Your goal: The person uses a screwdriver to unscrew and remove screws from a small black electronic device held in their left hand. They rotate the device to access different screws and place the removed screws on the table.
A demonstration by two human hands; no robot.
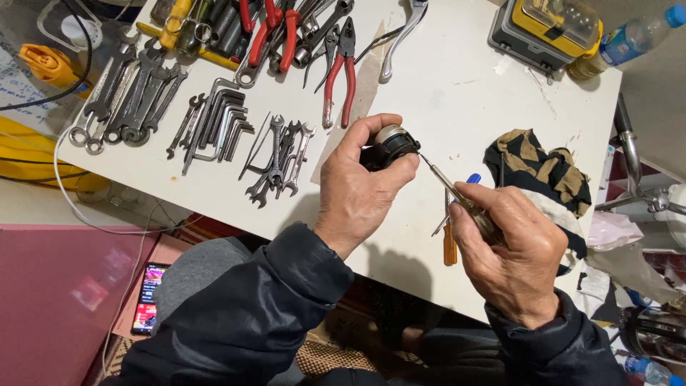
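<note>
Head view, looking down at a white table [443, 93]. Left hand [357, 189] is clamped around a small round black part with a metal cap [388, 146], held up just above the table, thumb over the top and fingers curled under it. Right hand [511, 246] is closed on the handle of a thin screwdriver [446, 182]; the shaft runs up-left and its tip touches the side of the black part, right by the left index finger. Whether a screw sits under the tip is too small to tell.

Progress, as a judgement: the part is in hand and the tool is engaged, so the work is mid-way; the part looks in one piece, nothing seen taken off it or lying loose next to it. What is left inside cannot be told.

Around: an orange-handled screwdriver [449, 246] lies on the table just beside the right hand, a blue-capped tool [472, 179] behind it. A black and tan striped cloth [543, 168] lies to the right. Rows of spanners [136, 93] and hex keys [225, 118] are laid out at left, a small spanner set [279, 157] nearer the left hand, red-handled pliers [341, 71] above. A yellow and grey case [547, 28] sits at the far corner, a plastic bottle [632, 36] beside it.
</note>
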